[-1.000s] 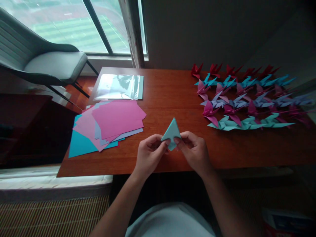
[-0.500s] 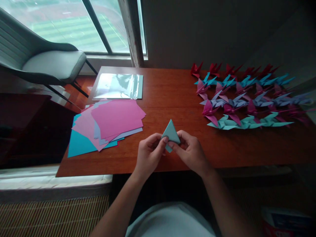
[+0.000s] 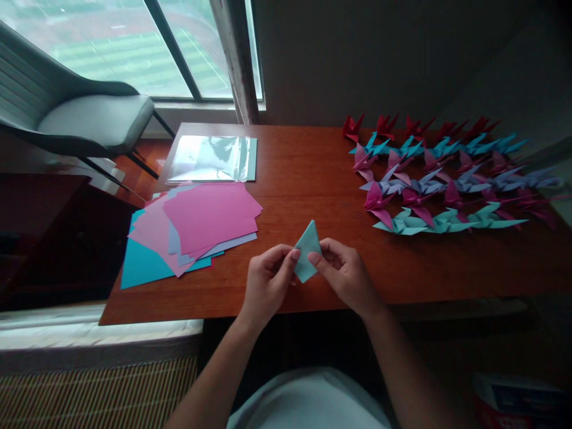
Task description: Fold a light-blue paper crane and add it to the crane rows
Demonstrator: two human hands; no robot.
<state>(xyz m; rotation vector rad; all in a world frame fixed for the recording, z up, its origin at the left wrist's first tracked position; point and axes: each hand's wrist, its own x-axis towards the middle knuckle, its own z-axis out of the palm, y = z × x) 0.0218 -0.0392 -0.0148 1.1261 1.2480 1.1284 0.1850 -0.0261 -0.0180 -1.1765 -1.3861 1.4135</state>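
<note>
A small piece of folded mint-green paper (image 3: 307,255), kite-shaped with its sharp tip pointing away from me, is held above the table's front edge. My left hand (image 3: 270,277) pinches its left edge between thumb and fingers. On the opposite side, my right hand (image 3: 344,271) grips the right edge, thumb on top. Curled fingers of both hands are partly hidden behind the paper. To the right, the nearest row of folded cranes (image 3: 449,221) is the same mint green.
Loose pink sheets (image 3: 210,217) overlap blue sheets (image 3: 145,262) on the left of the wooden table (image 3: 295,161). Behind them lies a clear plastic packet (image 3: 210,158). More rows of cranes, such as purple cranes (image 3: 429,183), fill the right side. A chair (image 3: 96,119) stands by the window.
The folded paper has turned from a triangle with a small point below into a longer kite shape. My thumbs have moved apart toward its side edges.
</note>
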